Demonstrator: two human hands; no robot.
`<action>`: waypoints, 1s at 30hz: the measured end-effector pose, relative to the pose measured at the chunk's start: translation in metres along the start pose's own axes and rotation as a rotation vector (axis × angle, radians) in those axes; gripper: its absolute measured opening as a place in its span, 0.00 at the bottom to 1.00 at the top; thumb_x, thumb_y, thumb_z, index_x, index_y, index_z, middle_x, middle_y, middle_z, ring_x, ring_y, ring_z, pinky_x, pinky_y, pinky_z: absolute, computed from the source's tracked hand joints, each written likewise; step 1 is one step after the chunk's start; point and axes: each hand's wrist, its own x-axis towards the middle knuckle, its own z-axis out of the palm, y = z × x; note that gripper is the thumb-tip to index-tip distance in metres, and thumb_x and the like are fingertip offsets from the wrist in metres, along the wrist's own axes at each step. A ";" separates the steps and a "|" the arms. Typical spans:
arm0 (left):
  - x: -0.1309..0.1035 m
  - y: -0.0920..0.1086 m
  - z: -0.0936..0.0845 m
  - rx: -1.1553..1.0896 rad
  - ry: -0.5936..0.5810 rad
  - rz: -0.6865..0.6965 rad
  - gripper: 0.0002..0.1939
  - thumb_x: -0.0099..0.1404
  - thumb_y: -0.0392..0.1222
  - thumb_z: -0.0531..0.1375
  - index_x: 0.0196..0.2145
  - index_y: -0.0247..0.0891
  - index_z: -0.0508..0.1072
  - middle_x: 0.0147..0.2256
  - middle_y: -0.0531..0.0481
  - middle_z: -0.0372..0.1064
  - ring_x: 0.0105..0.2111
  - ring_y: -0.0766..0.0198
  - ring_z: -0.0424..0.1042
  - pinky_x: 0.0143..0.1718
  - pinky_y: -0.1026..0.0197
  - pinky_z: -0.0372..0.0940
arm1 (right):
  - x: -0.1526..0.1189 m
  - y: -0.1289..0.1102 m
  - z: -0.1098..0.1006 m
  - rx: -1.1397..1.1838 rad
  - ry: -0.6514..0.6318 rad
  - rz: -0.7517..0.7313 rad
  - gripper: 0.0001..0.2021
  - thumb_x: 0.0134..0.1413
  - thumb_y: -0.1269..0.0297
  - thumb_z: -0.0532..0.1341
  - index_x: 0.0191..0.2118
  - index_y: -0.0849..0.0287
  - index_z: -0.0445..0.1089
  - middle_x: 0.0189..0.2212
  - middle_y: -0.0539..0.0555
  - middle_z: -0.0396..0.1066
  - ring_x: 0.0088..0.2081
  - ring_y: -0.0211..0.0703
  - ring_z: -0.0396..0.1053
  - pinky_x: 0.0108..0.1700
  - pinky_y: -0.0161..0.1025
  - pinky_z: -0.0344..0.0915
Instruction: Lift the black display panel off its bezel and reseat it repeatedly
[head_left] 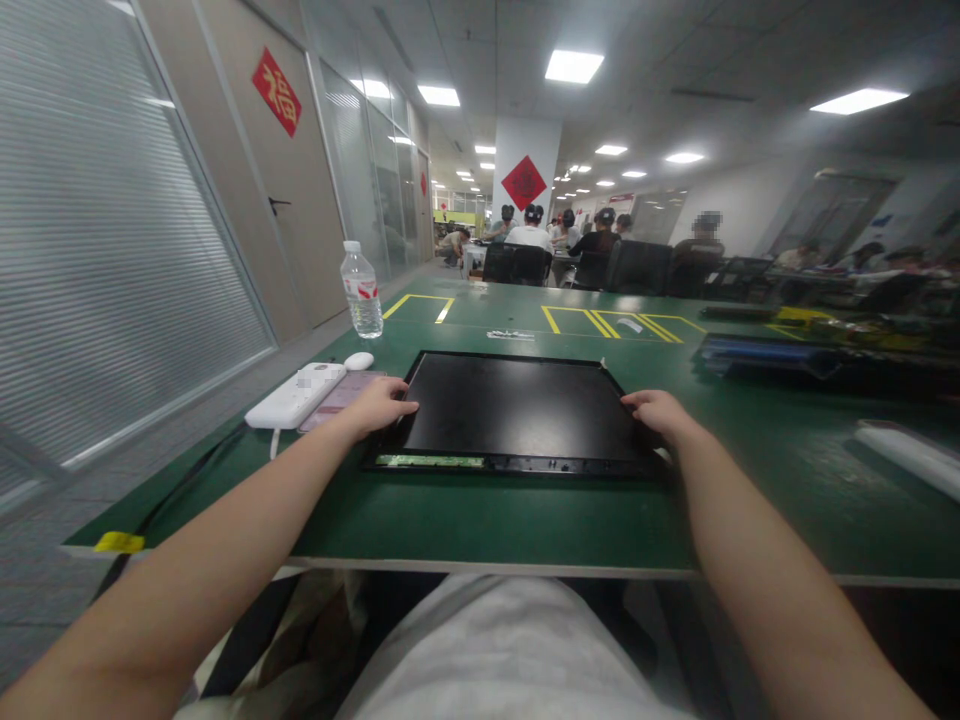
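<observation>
In the head view, the left hand (pixel 379 405) is gripping the left side edge of a black screen panel (pixel 517 405), its thumb reaching over the frame while the other fingers are curling along the rim. The right hand (pixel 656 412) is pinching the panel's opposite side edge, thumb and forefinger closing on the frame near its middle. The black screen panel is lying between the two hands, face up near the front edge of a green table (pixel 480 525), so that it is sitting to the right of the left hand and to the left of the right hand, touching both. Along its near edge, a green circuit strip (pixel 431 461) is showing on the left part, closer to the left hand than to the right one. Just beside the left hand, a phone (pixel 341 400) is lying partly under or behind the fingers; which of these cannot be told. Beyond it, a white power bank (pixel 296 396) is resting with a cable running from its near end, and a small white oval object (pixel 359 361) is sitting near its far end. A water bottle (pixel 361 290) is standing upright farther back on the left. Yellow tape markings (pixel 600 322) are running across the far part of the table. Well apart from the right hand, a long white object (pixel 911 458) is lying at the right, and blurred dark items (pixel 787 358) are resting behind it.
</observation>
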 end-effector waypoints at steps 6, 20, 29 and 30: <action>0.000 0.001 -0.003 0.048 0.006 0.024 0.13 0.38 0.44 0.72 0.22 0.43 0.74 0.40 0.42 0.78 0.50 0.39 0.72 0.56 0.49 0.62 | -0.002 -0.001 0.000 -0.001 0.015 -0.004 0.22 0.41 0.82 0.58 0.42 0.60 0.80 0.42 0.58 0.79 0.41 0.44 0.75 0.43 0.35 0.68; -0.001 0.005 -0.006 0.114 -0.029 0.064 0.13 0.37 0.45 0.72 0.21 0.44 0.72 0.44 0.39 0.76 0.56 0.36 0.67 0.60 0.48 0.58 | -0.002 -0.002 0.000 -0.006 -0.023 0.031 0.25 0.41 0.81 0.57 0.47 0.61 0.79 0.43 0.59 0.78 0.35 0.42 0.74 0.39 0.34 0.69; -0.004 0.003 -0.004 0.462 -0.186 0.201 0.34 0.52 0.57 0.64 0.52 0.34 0.74 0.59 0.32 0.65 0.61 0.39 0.63 0.62 0.48 0.57 | -0.004 -0.004 -0.002 -0.020 -0.031 0.038 0.25 0.43 0.82 0.58 0.48 0.62 0.79 0.37 0.58 0.79 0.33 0.42 0.73 0.38 0.34 0.68; -0.006 0.004 -0.004 0.508 -0.199 0.230 0.37 0.53 0.59 0.63 0.56 0.33 0.71 0.62 0.32 0.61 0.63 0.40 0.60 0.62 0.47 0.55 | -0.005 -0.005 -0.002 -0.026 -0.030 0.039 0.26 0.42 0.83 0.58 0.48 0.62 0.78 0.37 0.58 0.79 0.33 0.42 0.73 0.38 0.34 0.67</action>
